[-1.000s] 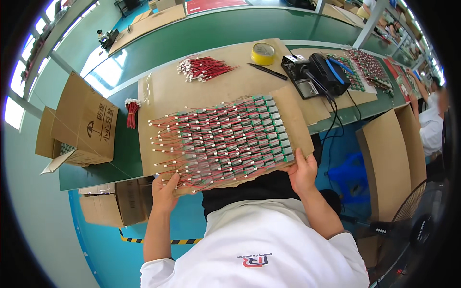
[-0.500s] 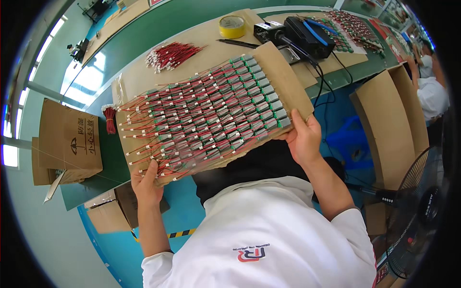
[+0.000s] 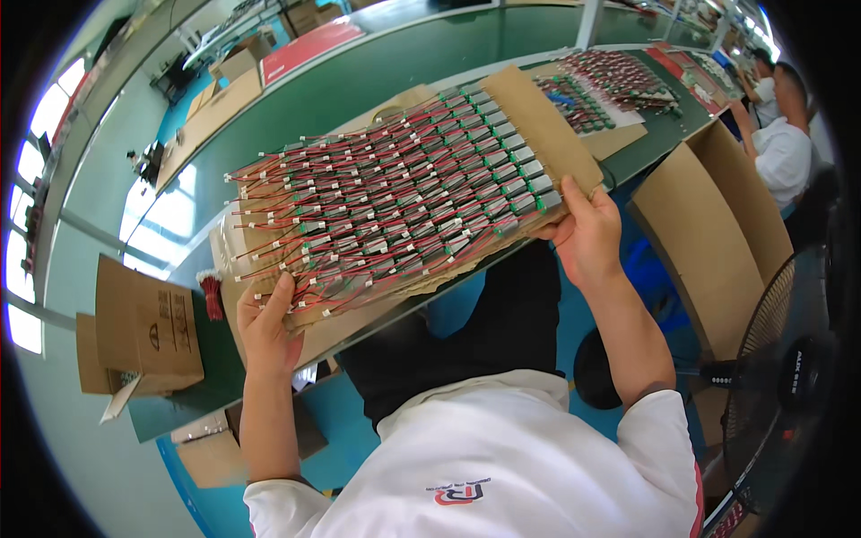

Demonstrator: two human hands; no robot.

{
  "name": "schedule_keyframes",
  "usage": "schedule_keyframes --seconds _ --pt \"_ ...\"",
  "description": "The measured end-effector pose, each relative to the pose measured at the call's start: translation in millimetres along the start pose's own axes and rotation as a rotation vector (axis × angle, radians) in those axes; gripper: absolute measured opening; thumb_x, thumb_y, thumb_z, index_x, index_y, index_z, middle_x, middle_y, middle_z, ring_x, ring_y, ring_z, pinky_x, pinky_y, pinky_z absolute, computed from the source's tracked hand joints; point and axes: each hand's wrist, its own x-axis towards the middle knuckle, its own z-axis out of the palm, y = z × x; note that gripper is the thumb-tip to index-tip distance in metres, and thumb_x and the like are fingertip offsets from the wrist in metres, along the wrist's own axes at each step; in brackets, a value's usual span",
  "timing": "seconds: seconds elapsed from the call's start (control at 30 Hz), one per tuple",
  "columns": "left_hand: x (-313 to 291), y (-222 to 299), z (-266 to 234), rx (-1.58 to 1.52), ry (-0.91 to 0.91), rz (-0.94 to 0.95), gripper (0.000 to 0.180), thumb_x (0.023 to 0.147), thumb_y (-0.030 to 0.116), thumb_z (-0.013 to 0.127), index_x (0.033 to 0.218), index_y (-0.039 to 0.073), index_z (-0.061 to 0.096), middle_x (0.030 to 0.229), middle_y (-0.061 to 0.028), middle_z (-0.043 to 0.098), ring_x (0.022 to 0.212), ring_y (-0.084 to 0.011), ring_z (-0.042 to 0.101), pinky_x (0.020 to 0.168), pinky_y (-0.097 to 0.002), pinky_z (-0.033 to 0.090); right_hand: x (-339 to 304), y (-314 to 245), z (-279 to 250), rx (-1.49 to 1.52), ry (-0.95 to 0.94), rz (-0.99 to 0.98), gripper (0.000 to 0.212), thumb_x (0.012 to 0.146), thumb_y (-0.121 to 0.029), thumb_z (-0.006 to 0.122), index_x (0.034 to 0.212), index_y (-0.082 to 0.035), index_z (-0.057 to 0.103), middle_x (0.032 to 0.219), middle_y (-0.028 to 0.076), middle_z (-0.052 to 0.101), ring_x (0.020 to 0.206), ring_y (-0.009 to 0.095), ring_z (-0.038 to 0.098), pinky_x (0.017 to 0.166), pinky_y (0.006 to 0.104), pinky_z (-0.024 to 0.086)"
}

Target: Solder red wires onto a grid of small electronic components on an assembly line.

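Observation:
Between my hands is a cardboard sheet [image 3: 544,117], tilted, its right end farther off than its left. Rows of small grey battery cells [image 3: 507,170] with green ends lie across it. Their red and dark leads [image 3: 359,215] run toward the left, tipped with white connectors. My left hand [image 3: 269,318] grips the near left corner, thumb on top and fingers mostly underneath. At the near right corner my right hand [image 3: 587,235] is closed in the same way. A clear plastic film [image 3: 235,244] shows at the sheet's left side.
A green workbench [image 3: 359,70] runs beneath and beyond the sheet. On its left stand a brown carton [image 3: 148,323] and a red wire bundle [image 3: 210,296]. Several wired parts [image 3: 619,79] lie farther right. An open carton [image 3: 695,242], a fan [image 3: 780,359] and seated people [image 3: 778,161] are on the right.
My view has shifted, and the held sheet now hides the loose wire pile, most of the yellow tape roll and the black soldering unit. Both hands keep their hold.

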Motion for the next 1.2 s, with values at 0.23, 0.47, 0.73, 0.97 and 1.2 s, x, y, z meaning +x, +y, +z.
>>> schedule_keyframes --seconds 0.23,0.47,0.73,0.97,1.2 --pt "19.6 -6.6 -10.0 -0.026 -0.141 0.033 0.037 0.109 0.009 0.063 0.141 -0.008 0.059 0.133 -0.0178 0.071 0.116 -0.0267 0.073 0.101 -0.0444 0.062 -8.4 12.4 5.5 -0.037 0.036 -0.153 0.035 0.115 -0.017 0.049 0.143 0.005 0.05 0.132 0.02 0.069 0.114 0.033 0.075 0.086 0.054 0.07" --pt "67.8 -14.3 -36.1 0.048 -0.414 0.074 0.035 0.109 0.011 0.063 0.139 -0.008 0.06 0.13 -0.0179 0.072 0.111 -0.028 0.074 0.096 -0.0418 0.063 -18.4 34.0 18.1 -0.129 0.19 -0.339 0.033 0.114 -0.016 0.05 0.138 0.006 0.051 0.126 0.021 0.071 0.107 0.034 0.077 0.086 0.0559 0.069" --pt "115.4 -44.4 -42.2 -0.186 -0.548 -0.03 0.028 0.107 0.01 0.066 0.129 -0.008 0.065 0.118 -0.0174 0.076 0.1 -0.0297 0.077 0.086 -0.0442 0.067 1.4 40.7 7.8 -0.245 0.356 -0.435 0.029 0.114 -0.02 0.051 0.135 0.0 0.054 0.122 0.019 0.071 0.101 0.036 0.077 0.079 0.0567 0.068" --pt "143.1 -81.7 -29.8 -0.19 -0.57 -0.042 0.028 0.105 0.016 0.068 0.123 -0.005 0.069 0.111 -0.0148 0.077 0.089 -0.0246 0.076 0.075 -0.0395 0.062 23.7 31.4 -3.8 -0.288 0.565 -0.442 0.028 0.112 -0.027 0.056 0.13 -0.006 0.06 0.113 0.013 0.075 0.094 0.03 0.077 0.078 0.0506 0.067" --pt "142.7 -115.6 0.7 0.258 -0.395 -0.059 0.033 0.104 0.025 0.074 0.116 -0.006 0.072 0.101 -0.013 0.077 0.078 -0.0193 0.069 0.069 -0.0407 0.054 57.6 21.6 -48.8 -0.373 0.674 -0.329 0.03 0.114 -0.027 0.052 0.13 -0.003 0.059 0.113 0.013 0.073 0.093 0.029 0.077 0.078 0.0511 0.066"
